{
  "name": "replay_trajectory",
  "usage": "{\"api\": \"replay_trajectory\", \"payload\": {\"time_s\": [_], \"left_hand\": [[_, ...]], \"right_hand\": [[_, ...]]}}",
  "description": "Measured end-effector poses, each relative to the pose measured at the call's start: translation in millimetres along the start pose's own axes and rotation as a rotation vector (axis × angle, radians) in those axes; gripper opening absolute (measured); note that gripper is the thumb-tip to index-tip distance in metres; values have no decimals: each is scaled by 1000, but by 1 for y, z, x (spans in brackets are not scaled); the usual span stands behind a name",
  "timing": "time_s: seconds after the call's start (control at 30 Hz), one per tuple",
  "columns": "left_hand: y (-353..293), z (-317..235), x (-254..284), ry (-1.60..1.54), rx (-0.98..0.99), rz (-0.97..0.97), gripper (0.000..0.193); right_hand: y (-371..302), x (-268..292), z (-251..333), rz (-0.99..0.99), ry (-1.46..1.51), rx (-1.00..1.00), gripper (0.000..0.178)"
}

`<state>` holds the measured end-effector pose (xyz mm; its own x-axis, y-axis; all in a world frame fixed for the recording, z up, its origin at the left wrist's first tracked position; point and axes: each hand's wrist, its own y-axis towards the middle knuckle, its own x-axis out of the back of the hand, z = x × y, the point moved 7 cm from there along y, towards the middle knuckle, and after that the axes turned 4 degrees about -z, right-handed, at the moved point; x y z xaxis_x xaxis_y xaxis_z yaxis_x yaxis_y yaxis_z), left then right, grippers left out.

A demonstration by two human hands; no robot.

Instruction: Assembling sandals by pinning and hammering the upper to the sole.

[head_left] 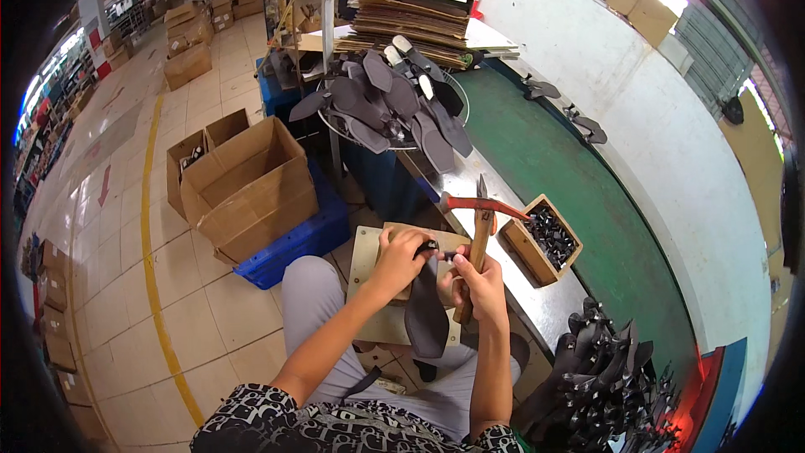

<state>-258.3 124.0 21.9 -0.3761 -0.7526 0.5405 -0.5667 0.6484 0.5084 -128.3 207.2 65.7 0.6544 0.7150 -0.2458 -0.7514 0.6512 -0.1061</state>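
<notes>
My left hand (399, 258) is closed round the narrow upper end of a dark grey shoe sole (426, 315), whose broad end points toward me over my lap. In my right hand (480, 283) is a hammer (479, 243), gripped by its wooden handle, with its red-and-metal head up. Between that hand's thumb and fingers a small dark piece (450, 256) pokes out toward the sole; its exact kind is too small to tell. Under both hands is a pale work plate (364, 243) with a block on it, partly hidden by the sole and my hands.
A wooden box (537, 255) of small black parts stands on the metal bench edge (495, 210) at right. Soles fill a wire basket (409, 148) ahead; more lie piled (599, 369) at lower right. Cardboard boxes (251, 184) and a blue crate (314, 239) stand left. A green belt (537, 143) runs alongside.
</notes>
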Motion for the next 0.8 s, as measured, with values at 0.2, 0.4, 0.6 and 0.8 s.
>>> {"api": "replay_trajectory", "payload": {"time_s": [0.2,0.4,0.6,0.8], "left_hand": [[-6,5,2,-5,-14,-18,27],[-6,3,1,-30,10,-19,26],[-7,6,4,-81,-3,-50,31],[4,5,10,-178,-9,-13,32]], "right_hand": [[19,-8,-11,137,-189,0,23],[41,-3,-2,-25,-637,245,19],[42,-12,2,59,-936,323,22],[38,-29,13,181,-895,505,21]]}}
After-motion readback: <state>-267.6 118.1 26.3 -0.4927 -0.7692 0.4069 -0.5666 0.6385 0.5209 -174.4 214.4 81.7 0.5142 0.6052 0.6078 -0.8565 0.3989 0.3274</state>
